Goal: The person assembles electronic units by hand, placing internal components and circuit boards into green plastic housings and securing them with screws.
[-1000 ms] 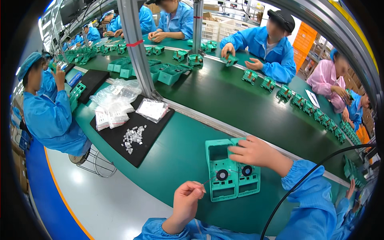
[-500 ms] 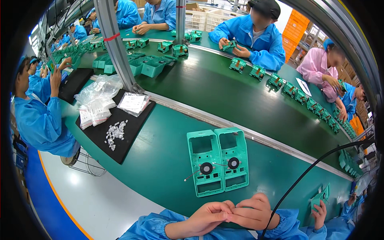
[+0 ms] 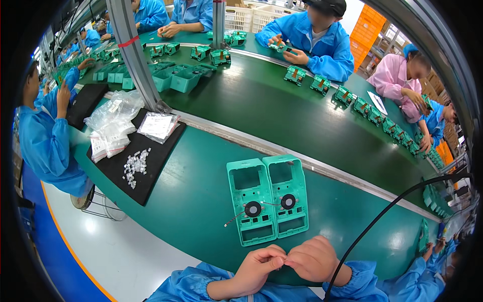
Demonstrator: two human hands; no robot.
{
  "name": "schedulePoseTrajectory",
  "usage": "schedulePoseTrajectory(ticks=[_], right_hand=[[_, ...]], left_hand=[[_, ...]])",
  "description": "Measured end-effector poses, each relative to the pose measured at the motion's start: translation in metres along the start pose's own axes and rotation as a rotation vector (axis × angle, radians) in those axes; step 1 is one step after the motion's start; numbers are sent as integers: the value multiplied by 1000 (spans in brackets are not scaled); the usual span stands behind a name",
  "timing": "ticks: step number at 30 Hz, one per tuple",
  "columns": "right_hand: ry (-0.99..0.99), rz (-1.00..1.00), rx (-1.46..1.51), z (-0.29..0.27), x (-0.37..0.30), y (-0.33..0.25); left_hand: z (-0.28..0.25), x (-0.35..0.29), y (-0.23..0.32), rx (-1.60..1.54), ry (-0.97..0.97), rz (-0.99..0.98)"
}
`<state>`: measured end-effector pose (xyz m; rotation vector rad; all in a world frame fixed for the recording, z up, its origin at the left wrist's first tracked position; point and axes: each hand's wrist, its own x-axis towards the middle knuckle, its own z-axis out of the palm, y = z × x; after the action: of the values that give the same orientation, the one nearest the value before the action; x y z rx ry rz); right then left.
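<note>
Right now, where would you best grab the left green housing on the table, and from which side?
I'd grip the left green housing by the far half of its left wall, coming from the left. That raised edge stands free, while its right side sits against the right housing. Gripping there should avoid the thin wire trailing over the nearer half.

Two green housings (image 3: pixel 245 194), open side up, edges touching

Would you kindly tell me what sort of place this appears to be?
Most likely a factory assembly line: there is what looks like a long dark-green conveyor belt, a row of green plastic assemblies along it, and workers in blue smocks.
</note>
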<state>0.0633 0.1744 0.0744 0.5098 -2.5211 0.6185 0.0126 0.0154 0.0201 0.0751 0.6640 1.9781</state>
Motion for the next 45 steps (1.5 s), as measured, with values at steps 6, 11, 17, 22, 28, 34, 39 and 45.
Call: schedulePoseTrajectory(ticks=[6,11,17,22,28,34,39,45], right_hand=[[-64,57,-11,-5,5,1],[-156,20,-276,-19,27,21],[-334,138,-383,-3,67,87],[-499,133,-420,14,71,113],[-542,212,-301,18,74,123],[-535,171,-360,21,75,125],[-488,147,-370,21,76,126],[-536,143,-378,25,85,126]], left_hand=[[3,6,1,105,-1,110],[-1,8,12,611,-57,228],[-6,28,-11,1991,-113,697],[-14,28,-15,2147,-93,619],[-15,29,-16,2136,-88,601],[-16,30,-17,2123,-97,612],[-15,31,-17,2148,-105,612],[-14,30,-16,2171,-105,617]])
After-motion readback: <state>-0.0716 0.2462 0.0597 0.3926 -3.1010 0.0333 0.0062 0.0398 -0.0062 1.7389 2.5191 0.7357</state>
